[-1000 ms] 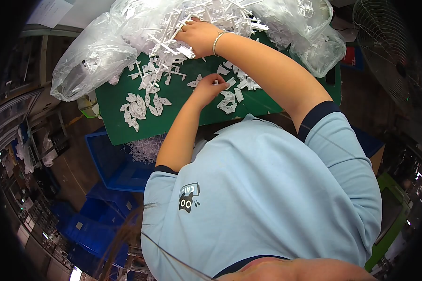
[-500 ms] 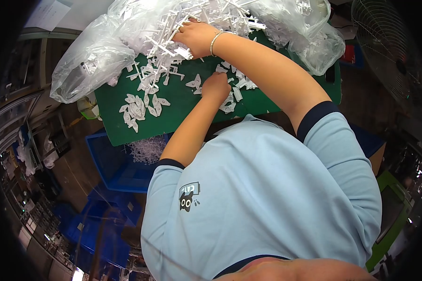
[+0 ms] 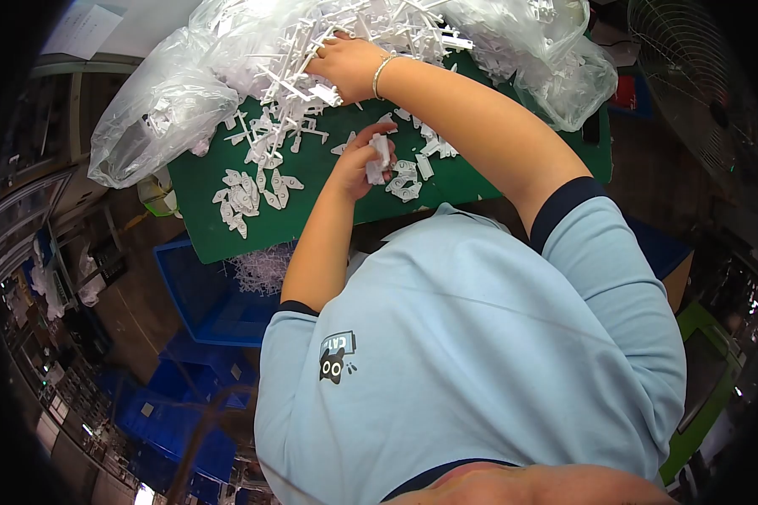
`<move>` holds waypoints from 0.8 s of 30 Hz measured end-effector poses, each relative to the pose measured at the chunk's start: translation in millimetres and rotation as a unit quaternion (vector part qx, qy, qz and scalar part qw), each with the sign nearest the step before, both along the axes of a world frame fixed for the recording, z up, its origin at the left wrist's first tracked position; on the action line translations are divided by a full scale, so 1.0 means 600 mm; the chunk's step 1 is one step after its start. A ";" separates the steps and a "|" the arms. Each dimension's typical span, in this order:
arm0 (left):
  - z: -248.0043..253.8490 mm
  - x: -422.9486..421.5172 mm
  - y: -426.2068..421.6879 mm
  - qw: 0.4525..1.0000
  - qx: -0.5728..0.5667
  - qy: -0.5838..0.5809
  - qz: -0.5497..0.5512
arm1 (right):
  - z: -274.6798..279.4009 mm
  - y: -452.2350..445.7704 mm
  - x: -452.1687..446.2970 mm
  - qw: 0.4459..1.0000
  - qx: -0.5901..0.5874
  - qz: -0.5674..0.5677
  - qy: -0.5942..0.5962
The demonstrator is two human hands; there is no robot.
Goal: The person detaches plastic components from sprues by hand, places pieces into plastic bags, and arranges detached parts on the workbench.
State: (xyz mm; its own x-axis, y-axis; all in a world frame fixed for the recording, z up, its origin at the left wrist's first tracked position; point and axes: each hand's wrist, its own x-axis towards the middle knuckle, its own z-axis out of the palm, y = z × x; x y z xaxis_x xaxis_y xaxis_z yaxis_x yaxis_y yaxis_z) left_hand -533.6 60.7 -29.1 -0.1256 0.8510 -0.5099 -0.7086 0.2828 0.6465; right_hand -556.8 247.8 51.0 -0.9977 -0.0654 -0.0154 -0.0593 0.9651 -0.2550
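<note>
My left hand [image 3: 360, 167] is closed around a few small white plastic pieces [image 3: 379, 160], just above the green tabletop [image 3: 312, 215]. My right hand [image 3: 349, 69], with a bracelet at the wrist, lies on a heaped tangle of thin white plastic sprues [image 3: 290, 71]. Its fingers are spread among the sprues, and their tips are partly hidden. Close to the left hand are loose white plastic parts [image 3: 405, 181]. Farther left lies a small pile of flat, pointed white parts [image 3: 242, 194].
Clear plastic bags of white parts stand at the back left [image 3: 164, 101] and back right [image 3: 564, 84]. Below the table's left front edge is a blue crate [image 3: 189, 295] with thin white sprues [image 3: 263, 269]. A large fan [image 3: 686, 84] stands at right.
My left hand has lifted and turned, moving slightly left, and the white pieces in it now show. My right hand has stayed on the sprues almost unchanged.
</note>
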 end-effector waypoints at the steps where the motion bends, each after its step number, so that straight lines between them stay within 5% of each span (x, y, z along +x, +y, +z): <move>1: -0.010 -0.001 -0.007 0.987 0.072 -0.144 0.007 | 0.001 0.000 0.000 1.000 0.000 -0.001 -0.002; 8: 0.002 0.012 -0.011 0.976 0.045 -0.207 0.049 | 0.012 -0.001 0.003 1.000 -0.002 0.002 -0.004; 11: -0.026 0.010 0.006 0.995 -0.017 -0.044 -0.082 | 0.009 -0.001 0.003 1.000 -0.002 0.002 0.002; 12: -0.008 0.024 0.023 0.957 0.012 0.234 -0.173 | 0.011 -0.001 0.003 1.000 -0.002 0.002 0.002; 13: 0.006 0.040 0.038 0.833 0.040 0.492 -0.249 | 0.012 -0.002 0.004 1.000 0.004 0.001 -0.002; 14: 0.015 0.056 0.046 0.730 0.034 0.623 -0.278 | 0.013 -0.003 0.003 1.000 0.010 0.001 -0.006; 15: 0.016 0.067 0.055 0.730 0.034 0.624 -0.277 | 0.015 -0.003 0.002 1.000 0.010 0.002 -0.006; 17: 0.014 0.083 0.072 0.558 0.106 0.731 -0.378 | 0.017 -0.004 0.004 1.000 0.006 -0.006 -0.012; 18: 0.010 0.086 0.077 0.528 0.122 0.745 -0.390 | 0.018 -0.004 0.005 1.000 0.007 -0.006 -0.013; 24: -0.008 0.083 0.096 0.498 0.143 0.754 -0.404 | 0.015 -0.004 0.004 1.000 0.004 -0.004 -0.019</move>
